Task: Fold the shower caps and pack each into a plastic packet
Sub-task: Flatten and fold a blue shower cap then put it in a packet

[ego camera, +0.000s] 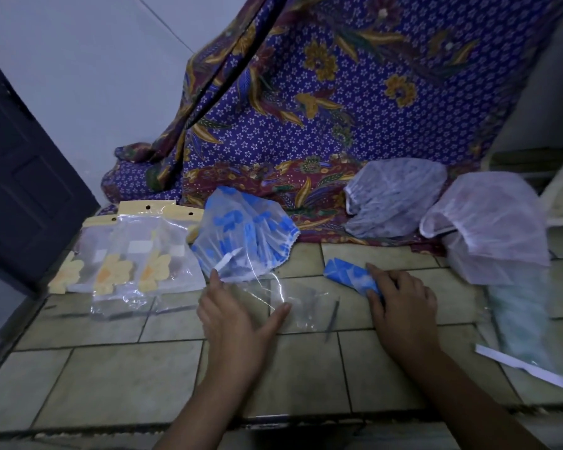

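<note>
Head view. Your left hand (238,316) lay flat on the clear plastic packet (298,306), fingers straight and spread, thumb pressing the film onto the tiled floor (111,368). Your right hand (400,303) curled its fingers over the near end of the folded blue shower cap (346,275), which lay on the tiles just right of the packet's mouth, not yet inside. The grip appeared to be a pinch, though the fingers hid the thumb. An unfolded blue-patterned cap (244,235) sat just behind the packet. Flower-printed packets (127,264) lay to the left; a white cap (394,196) and a pink cap (488,222) sat at right, against the batik cloth (338,92).
</note>
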